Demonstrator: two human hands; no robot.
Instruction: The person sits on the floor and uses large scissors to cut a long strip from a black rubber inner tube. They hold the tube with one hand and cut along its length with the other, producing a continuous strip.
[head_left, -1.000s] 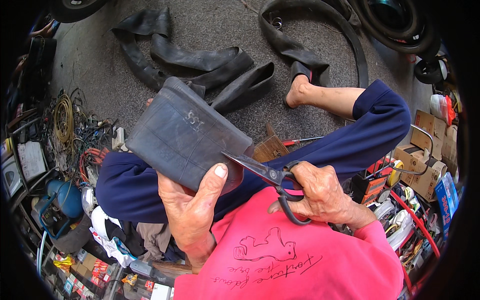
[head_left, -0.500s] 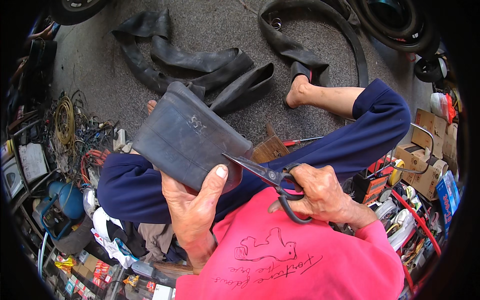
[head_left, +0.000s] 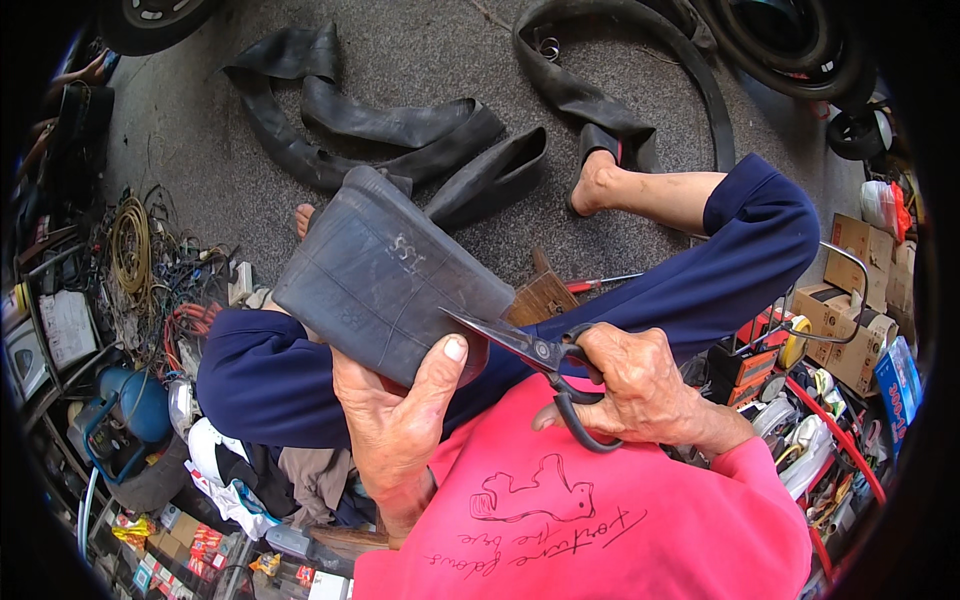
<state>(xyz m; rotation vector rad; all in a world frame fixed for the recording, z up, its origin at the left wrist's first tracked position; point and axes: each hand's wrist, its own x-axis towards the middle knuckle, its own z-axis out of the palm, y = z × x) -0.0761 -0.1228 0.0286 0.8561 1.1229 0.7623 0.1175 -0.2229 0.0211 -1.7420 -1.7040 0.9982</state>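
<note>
A flat black rubber piece (head_left: 370, 275), which looks cut from an inner tube, is tilted up over my lap. Gripping its near edge is my left hand (head_left: 390, 415), thumb on the top face and fingers hidden beneath. My right hand (head_left: 645, 385) is closed around the dark handles of a pair of scissors (head_left: 541, 350). Their blades point left and lie across the rubber's near right part, the tip over a thin line on its face. Whether the lower blade sits under the rubber cannot be made out.
Long strips of black inner tube (head_left: 400, 125) lie on the grey floor ahead. A wooden block (head_left: 540, 298) and a red-handled tool (head_left: 590, 284) are between my legs. Coiled cable (head_left: 130, 245) and clutter fill the left; cardboard boxes (head_left: 840, 325) stand at the right.
The rubber piece and my left hand have shifted slightly to the right. The scissors and my right hand have barely moved.
</note>
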